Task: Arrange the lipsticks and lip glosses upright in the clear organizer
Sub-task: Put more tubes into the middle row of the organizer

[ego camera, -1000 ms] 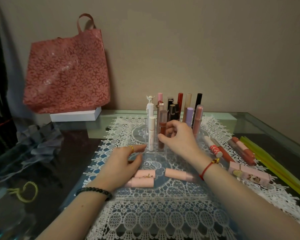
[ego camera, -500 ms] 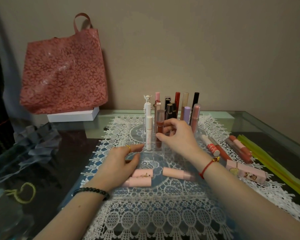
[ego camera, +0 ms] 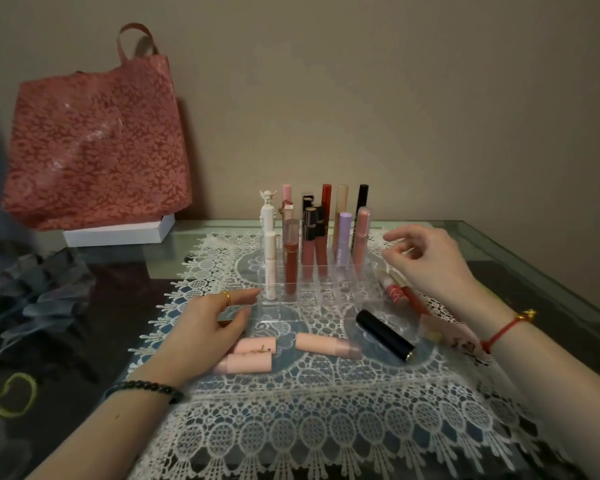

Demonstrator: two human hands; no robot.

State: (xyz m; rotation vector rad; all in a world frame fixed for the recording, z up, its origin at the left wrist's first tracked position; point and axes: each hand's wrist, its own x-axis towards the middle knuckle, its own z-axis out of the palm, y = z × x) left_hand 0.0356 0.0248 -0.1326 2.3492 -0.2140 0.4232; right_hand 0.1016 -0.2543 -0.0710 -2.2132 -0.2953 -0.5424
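Observation:
The clear organizer point(ego camera: 326, 299) stands on a lace mat with several lipsticks and glosses upright in its back rows; a red-brown gloss point(ego camera: 291, 258) stands near its front left. My left hand point(ego camera: 208, 327) rests open against the organizer's left front corner. My right hand point(ego camera: 430, 261) hovers to the organizer's right with loosely curled fingers and nothing in it, above loose red glosses point(ego camera: 400, 292). Three pink lipsticks point(ego camera: 253, 355) and a black lipstick point(ego camera: 385, 335) lie flat in front of the organizer. A pink box point(ego camera: 458, 339) lies partly under my right wrist.
The lace mat point(ego camera: 309, 420) covers a glass table point(ego camera: 534, 258). A red patterned bag point(ego camera: 94, 140) on a white box point(ego camera: 118, 233) stands at the back left. Grey fabric point(ego camera: 39, 289) and a yellow cord point(ego camera: 11, 396) lie at the left.
My right hand has left the red-brown gloss standing in the organizer and moved right, over the loose glosses. The black lipstick it hid now shows. My left hand has stayed at the organizer's corner.

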